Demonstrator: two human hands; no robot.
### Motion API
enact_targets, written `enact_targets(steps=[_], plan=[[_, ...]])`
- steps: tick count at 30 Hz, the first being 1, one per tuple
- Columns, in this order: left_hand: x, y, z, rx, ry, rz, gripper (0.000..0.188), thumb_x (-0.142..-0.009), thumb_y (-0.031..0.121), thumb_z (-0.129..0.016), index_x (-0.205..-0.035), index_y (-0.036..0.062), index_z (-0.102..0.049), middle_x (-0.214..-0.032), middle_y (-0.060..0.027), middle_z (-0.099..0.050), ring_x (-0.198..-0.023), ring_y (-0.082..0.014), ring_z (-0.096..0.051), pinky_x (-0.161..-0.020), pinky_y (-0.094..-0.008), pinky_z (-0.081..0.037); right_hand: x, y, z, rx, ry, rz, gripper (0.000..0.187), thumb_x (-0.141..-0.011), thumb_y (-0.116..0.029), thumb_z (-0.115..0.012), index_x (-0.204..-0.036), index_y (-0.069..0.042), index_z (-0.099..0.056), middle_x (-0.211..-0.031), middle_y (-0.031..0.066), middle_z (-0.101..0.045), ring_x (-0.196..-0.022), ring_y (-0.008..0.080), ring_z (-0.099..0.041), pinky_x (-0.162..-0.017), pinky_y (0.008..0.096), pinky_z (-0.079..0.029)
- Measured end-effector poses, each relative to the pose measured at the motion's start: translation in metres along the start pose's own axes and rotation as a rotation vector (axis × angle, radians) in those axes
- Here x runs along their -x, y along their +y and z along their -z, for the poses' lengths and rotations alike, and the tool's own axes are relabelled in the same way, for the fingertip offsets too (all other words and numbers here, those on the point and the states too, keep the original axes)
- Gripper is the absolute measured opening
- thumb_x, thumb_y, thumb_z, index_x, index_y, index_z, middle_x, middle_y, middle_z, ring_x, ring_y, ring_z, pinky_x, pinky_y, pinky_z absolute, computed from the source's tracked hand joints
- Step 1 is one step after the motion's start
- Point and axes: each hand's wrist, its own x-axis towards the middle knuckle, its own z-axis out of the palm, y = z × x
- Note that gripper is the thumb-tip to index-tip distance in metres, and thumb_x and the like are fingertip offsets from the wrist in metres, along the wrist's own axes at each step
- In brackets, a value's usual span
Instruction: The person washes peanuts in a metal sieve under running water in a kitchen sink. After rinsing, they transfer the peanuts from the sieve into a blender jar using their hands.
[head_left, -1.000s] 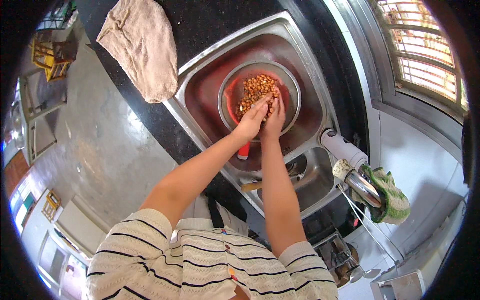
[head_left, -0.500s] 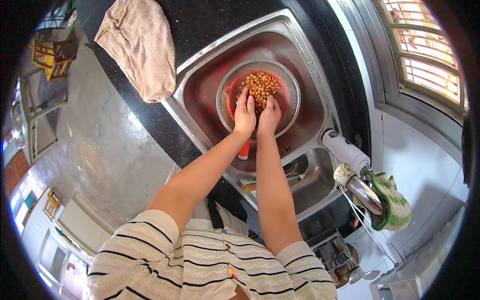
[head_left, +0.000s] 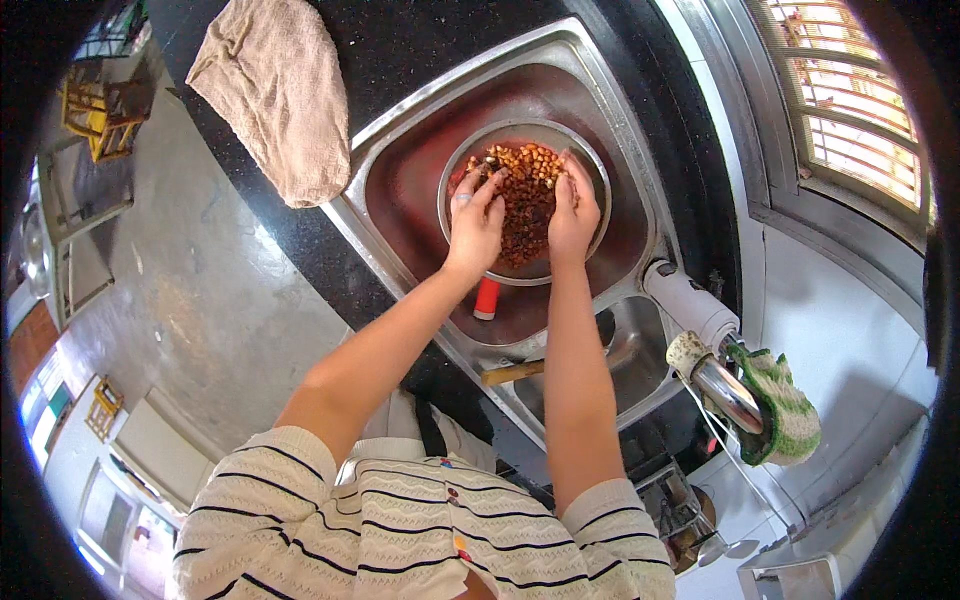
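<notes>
A round metal basin (head_left: 520, 277) sits in the larger sink bowl, holding many small golden-brown kernels (head_left: 526, 200), darker on the near side. Inside its left part, my left hand (head_left: 477, 222) has its fingers spread over the kernels, the tips partly among them. My right hand (head_left: 575, 215) is at the basin's right side, fingers apart and curved along the kernels' edge. Neither hand visibly grips anything. Just below the basin is a red cylinder with a pale end (head_left: 486, 298).
The steel sink (head_left: 400, 150) is set in a black counter (head_left: 400, 40). A beige cloth (head_left: 275, 100) lies at its left. A wooden handle (head_left: 512, 373) crosses the smaller bowl. At right are a metal tap (head_left: 730, 390), a green-and-white cloth (head_left: 785, 405) and a barred window (head_left: 860, 110).
My hands have moved apart, from close together at the basin's middle to its left and right sides. The kernels have spread toward me, and the basin has shifted slightly right.
</notes>
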Motion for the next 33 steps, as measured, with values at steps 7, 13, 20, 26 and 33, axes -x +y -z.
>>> enact_targets(steps=[7,13,20,26,33], plan=[[0.025,0.010,-0.020,0.200,-0.055,0.591,0.070,-0.085,0.014,-0.057,-0.144,0.0108,-0.020,-0.144,-0.0191,-0.020,-0.133,-0.0298,-0.023,-0.108,-0.0382,-0.022,-0.003,0.013,0.000,0.635,-0.384,0.323,0.033,-0.088,-0.015,-0.052,-0.120,-0.006,-0.056,-0.127,0.0126,-0.051,-0.116,0.0329,-0.046,-0.100,0.0414,-0.034],[0.017,0.011,-0.021,0.595,-0.064,0.763,0.068,-0.094,0.044,-0.041,-0.146,0.0113,-0.014,-0.150,-0.0093,-0.017,-0.137,-0.0231,-0.018,-0.109,-0.0355,-0.017,0.039,0.026,-0.005,0.444,-0.323,0.094,0.038,-0.082,-0.016,-0.064,-0.117,-0.003,-0.055,-0.118,0.0170,-0.055,-0.110,0.0329,-0.050,-0.095,0.0406,-0.039],[0.007,0.028,-0.017,0.879,0.036,0.741,0.049,-0.097,0.039,-0.042,-0.133,0.0062,-0.039,-0.119,-0.0081,-0.052,-0.107,-0.0185,-0.046,-0.095,-0.0310,-0.035,0.053,-0.012,-0.032,-0.137,0.069,-0.507,0.026,-0.090,-0.019,-0.057,-0.105,0.002,-0.062,-0.107,0.0119,-0.064,-0.098,0.0196,-0.058,-0.089,0.0307,-0.043],[0.019,0.024,-0.038,0.651,-0.195,0.340,0.042,-0.098,0.022,-0.037,-0.136,0.0039,-0.037,-0.135,-0.0136,-0.042,-0.126,-0.0227,-0.038,-0.105,-0.0306,-0.027,0.039,-0.035,-0.022,-0.218,0.039,-0.464,0.040,-0.096,-0.024,-0.039,-0.124,0.002,-0.051,-0.126,0.0158,-0.053,-0.111,0.0229,-0.053,-0.094,0.0330,-0.040],[-0.010,0.014,-0.041,0.508,-0.229,0.102,0.041,-0.095,0.016,-0.041,-0.134,0.0039,-0.040,-0.135,-0.0201,-0.042,-0.126,-0.0314,-0.038,-0.106,-0.0342,-0.028,0.057,-0.052,-0.019,-0.446,0.147,-0.575,0.040,-0.095,-0.017,-0.042,-0.129,0.002,-0.046,-0.131,0.0119,-0.048,-0.117,0.0223,-0.048,-0.098,0.0316,-0.036]])
